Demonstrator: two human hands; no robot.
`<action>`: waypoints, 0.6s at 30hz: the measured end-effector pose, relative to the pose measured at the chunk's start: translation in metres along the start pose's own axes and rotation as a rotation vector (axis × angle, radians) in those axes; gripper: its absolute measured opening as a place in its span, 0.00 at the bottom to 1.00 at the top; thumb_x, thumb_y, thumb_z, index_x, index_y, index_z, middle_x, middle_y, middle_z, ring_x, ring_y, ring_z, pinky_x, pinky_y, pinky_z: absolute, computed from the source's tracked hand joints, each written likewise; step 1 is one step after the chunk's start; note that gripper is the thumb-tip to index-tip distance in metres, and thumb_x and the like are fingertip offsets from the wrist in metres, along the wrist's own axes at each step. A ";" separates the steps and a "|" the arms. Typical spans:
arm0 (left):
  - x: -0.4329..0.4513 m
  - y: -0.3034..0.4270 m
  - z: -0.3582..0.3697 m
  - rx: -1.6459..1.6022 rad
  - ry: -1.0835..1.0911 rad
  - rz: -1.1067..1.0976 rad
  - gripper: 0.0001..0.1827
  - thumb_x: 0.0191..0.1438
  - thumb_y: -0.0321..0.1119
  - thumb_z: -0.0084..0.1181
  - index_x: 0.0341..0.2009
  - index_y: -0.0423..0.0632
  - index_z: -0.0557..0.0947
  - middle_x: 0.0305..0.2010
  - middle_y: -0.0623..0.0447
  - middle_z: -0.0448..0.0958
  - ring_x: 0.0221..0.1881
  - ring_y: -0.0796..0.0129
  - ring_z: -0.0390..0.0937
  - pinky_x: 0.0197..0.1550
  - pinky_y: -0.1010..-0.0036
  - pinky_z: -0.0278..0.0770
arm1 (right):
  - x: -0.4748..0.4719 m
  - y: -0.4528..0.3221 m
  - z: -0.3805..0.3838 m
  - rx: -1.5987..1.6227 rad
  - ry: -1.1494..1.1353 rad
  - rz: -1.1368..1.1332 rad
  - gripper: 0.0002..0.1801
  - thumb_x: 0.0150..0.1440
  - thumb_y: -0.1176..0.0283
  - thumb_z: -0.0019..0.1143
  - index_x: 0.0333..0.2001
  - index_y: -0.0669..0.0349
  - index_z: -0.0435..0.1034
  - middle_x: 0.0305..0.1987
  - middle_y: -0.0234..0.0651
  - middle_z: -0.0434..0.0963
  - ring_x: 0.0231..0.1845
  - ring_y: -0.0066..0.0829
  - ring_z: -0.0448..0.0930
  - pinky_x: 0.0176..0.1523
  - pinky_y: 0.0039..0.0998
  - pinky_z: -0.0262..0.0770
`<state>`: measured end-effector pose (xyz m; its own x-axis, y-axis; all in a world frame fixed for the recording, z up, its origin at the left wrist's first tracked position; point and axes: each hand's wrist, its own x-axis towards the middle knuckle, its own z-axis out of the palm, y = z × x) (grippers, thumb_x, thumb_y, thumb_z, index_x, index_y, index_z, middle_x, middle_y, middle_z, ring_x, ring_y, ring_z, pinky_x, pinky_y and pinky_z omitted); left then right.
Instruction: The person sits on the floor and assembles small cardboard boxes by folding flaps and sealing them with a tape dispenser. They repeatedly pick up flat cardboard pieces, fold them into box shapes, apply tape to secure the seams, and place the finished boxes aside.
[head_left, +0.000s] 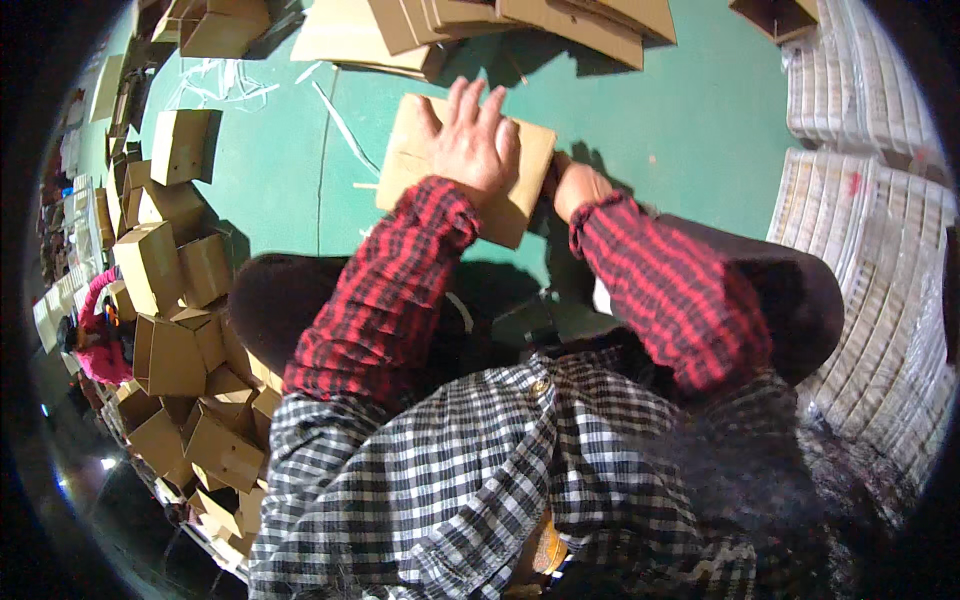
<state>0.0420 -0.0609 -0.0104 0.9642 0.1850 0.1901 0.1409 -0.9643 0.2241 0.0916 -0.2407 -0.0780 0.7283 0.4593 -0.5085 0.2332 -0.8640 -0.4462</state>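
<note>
A small cardboard box (525, 161) lies tilted in front of me, above the green floor (675, 135). My left hand (472, 146) rests flat on its upper face with the fingers spread. At the box's right edge is my right hand (579, 187); its fingers are in shadow and partly hidden, so its grip cannot be made out. Beyond the box, flat cardboard pieces (517, 15) lie stacked and fanned out. A white strip (345, 127) lies on the floor left of the box.
Many cardboard boxes (169, 352) are heaped at the left, some with flaps up. Tangled white strapping (225, 84) lies at the upper left. Plastic-wrapped stacks (862, 217) line the right side. A person in pink (105, 345) is at the far left.
</note>
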 end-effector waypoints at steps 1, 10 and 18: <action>0.002 -0.006 -0.005 0.004 -0.096 -0.015 0.23 0.62 0.43 0.44 0.62 0.55 0.71 0.69 0.49 0.63 0.72 0.54 0.55 0.69 0.39 0.40 | -0.001 0.005 0.011 0.086 0.025 0.066 0.20 0.63 0.55 0.45 0.52 0.53 0.72 0.47 0.51 0.79 0.51 0.56 0.77 0.52 0.48 0.73; -0.011 -0.121 -0.024 -1.676 -0.336 -1.080 0.30 0.68 0.57 0.36 0.63 0.50 0.71 0.62 0.44 0.72 0.62 0.53 0.68 0.67 0.58 0.58 | 0.022 -0.015 0.038 1.280 0.530 0.323 0.15 0.66 0.63 0.45 0.47 0.61 0.72 0.41 0.35 0.79 0.43 0.34 0.81 0.49 0.33 0.77; -0.026 -0.127 0.042 -1.747 -0.520 -1.069 0.41 0.65 0.65 0.32 0.66 0.42 0.65 0.65 0.43 0.68 0.63 0.55 0.66 0.64 0.55 0.64 | 0.061 0.031 0.074 1.638 0.358 0.068 0.26 0.59 0.49 0.54 0.44 0.64 0.73 0.41 0.40 0.81 0.39 0.33 0.82 0.41 0.37 0.80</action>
<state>0.0081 0.0490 -0.0844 0.6738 0.0564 -0.7368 0.5389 0.6446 0.5422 0.0958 -0.2238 -0.1770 0.8618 0.1664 -0.4792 -0.5063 0.3385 -0.7931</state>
